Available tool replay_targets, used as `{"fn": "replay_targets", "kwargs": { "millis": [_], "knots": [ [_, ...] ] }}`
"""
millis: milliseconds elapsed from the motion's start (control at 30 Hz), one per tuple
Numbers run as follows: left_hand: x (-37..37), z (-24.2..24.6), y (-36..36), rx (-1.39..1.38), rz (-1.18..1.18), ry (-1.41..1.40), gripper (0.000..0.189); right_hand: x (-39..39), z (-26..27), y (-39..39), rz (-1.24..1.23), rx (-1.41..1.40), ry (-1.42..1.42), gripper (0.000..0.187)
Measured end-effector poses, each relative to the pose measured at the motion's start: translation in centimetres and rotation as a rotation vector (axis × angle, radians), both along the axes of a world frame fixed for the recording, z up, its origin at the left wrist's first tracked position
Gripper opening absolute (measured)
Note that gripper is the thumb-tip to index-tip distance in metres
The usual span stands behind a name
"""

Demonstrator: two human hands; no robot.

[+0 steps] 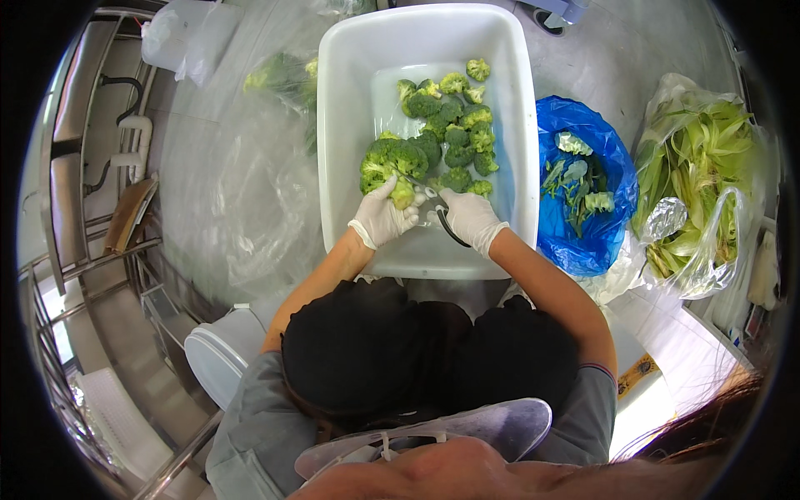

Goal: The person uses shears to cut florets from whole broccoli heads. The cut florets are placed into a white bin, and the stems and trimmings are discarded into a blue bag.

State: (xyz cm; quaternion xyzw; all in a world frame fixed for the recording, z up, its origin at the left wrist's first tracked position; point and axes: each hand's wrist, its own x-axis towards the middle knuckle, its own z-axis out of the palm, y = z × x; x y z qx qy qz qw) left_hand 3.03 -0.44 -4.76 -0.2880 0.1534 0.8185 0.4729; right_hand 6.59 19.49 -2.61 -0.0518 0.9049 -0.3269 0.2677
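Note:
A large white plastic tub [427, 265] stands before me with many cut broccoli florets [459, 137] in its middle and right part. My left hand [384, 215], in a white glove, holds a big broccoli head [390, 161] near its stalk, crown away from me. My right hand [472, 215], gloved too, is closed around black-handled scissors [431, 192]. Their blades point up and left at the broccoli head, and the tips are hidden among its florets. Some shallow liquid shows on the tub's floor.
Right of the tub, a blue plastic bag [559, 247] holds leaves and stalk pieces. Farther right lies a clear bag of corn husks [700, 181]. Clear plastic sheeting [250, 212] with more broccoli [278, 78] lies to the left. A white lidded bucket [219, 356] stands at lower left, near metal racks.

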Motion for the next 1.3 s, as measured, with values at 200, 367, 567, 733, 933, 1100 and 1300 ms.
{"fn": "replay_targets", "kwargs": {
  "millis": [200,367,567,733,933,1100,1300],
  "knots": [
    [-0.3,0.0,-1.6,-0.059,0.050,0.049,0.046,0.7,0.3,0.1,0.042,-0.052,-0.009,0.046],
    [-0.6,0.1,-1.8,-0.129,0.012,0.095,0.045,0.3,0.3,0.4,-0.054,-0.086,-0.107,0.047],
    [-0.3,0.2,-1.0,-0.421,-0.048,0.200,0.042,-0.1,0.6,0.7,0.006,-0.035,-0.195,0.050],
    [-0.6,1.0,0.3,-0.649,-0.063,0.193,0.036,0.5,-0.4,0.1,-0.290,-0.438,-0.448,0.041],
    [-0.8,1.7,0.8,-0.747,-0.093,0.175,0.038,0.4,-0.4,1.5,-0.512,-0.784,-0.658,0.042],
    [-0.2,1.4,1.3,-0.870,-0.145,0.280,0.034,0.2,-0.3,0.1,-0.073,-0.198,-0.307,0.056],
    [0.3,1.5,3.6,-1.127,-0.141,0.438,0.032,-0.4,0.7,-1.1,-0.106,-0.133,-0.200,0.051]
  ]
}}
